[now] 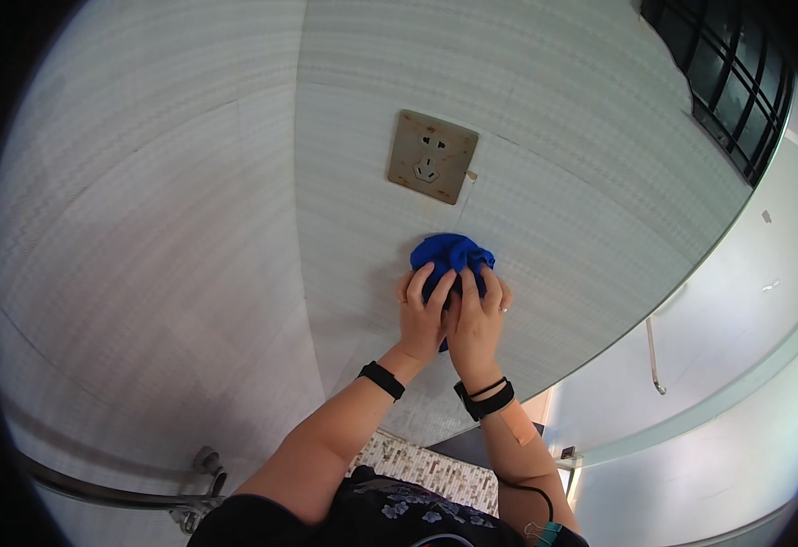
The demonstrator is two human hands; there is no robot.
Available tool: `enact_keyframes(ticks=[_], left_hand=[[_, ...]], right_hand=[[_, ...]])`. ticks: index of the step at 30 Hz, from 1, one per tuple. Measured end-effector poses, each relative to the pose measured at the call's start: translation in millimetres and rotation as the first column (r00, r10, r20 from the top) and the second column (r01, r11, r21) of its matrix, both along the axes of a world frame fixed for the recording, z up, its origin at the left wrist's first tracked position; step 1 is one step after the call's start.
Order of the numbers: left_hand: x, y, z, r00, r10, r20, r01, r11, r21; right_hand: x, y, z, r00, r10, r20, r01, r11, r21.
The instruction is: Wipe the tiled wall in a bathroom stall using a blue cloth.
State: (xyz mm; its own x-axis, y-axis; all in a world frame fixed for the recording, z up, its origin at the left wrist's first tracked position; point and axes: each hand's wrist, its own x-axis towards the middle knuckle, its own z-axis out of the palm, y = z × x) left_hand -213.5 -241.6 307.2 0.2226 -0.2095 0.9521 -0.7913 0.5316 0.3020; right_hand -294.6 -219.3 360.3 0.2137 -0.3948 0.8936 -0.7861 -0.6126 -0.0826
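A bunched blue cloth (452,251) is pressed against the pale tiled wall (364,253). My left hand (426,311) grips its left side with spread, bent fingers. Close beside it, my right hand (475,318), with a ring on one finger, grips the cloth's right side. Part of the cloth hangs below, between the two palms. Just above the cloth, a metal wall socket plate (433,157) with brownish stains is set in the wall. Neither hand touches the plate.
A wall corner runs down left of the cloth. At lower left a metal bar (118,498) is fixed to the side wall. A dark-barred window (734,82) sits at upper right. Frosted panels (699,424) stand at right, above a mosaic floor (433,472).
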Motion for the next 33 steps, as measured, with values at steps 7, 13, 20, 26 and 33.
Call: enact_keyframes(ticks=[7, 13, 20, 26, 33], left_hand=[[32, 3, 47, 0.999, -0.047, 0.001, 0.047, 0.998, -0.039], [61, -10, 137, 0.998, -0.025, 0.058, 0.039, 0.967, -0.25], [76, -38, 149, 0.99, -0.135, 0.041, 0.141, 0.954, -0.263], [67, -39, 100, 0.982, -0.164, -0.088, 0.149, 0.977, -0.153], [65, -42, 34, 0.983, -0.172, -0.065, 0.167, 0.983, -0.081]], right_hand=[[24, 6, 16, 0.948, 0.123, 0.292, -0.146, 0.988, 0.057], [48, -6, 88, 0.875, 0.272, 0.4, -0.285, 0.958, -0.026], [68, -24, 120, 0.975, 0.109, 0.196, -0.075, 0.982, -0.175], [70, -31, 94, 0.995, 0.065, 0.076, -0.05, 0.98, -0.194], [62, -33, 48, 0.998, 0.054, -0.014, -0.055, 0.992, -0.112]])
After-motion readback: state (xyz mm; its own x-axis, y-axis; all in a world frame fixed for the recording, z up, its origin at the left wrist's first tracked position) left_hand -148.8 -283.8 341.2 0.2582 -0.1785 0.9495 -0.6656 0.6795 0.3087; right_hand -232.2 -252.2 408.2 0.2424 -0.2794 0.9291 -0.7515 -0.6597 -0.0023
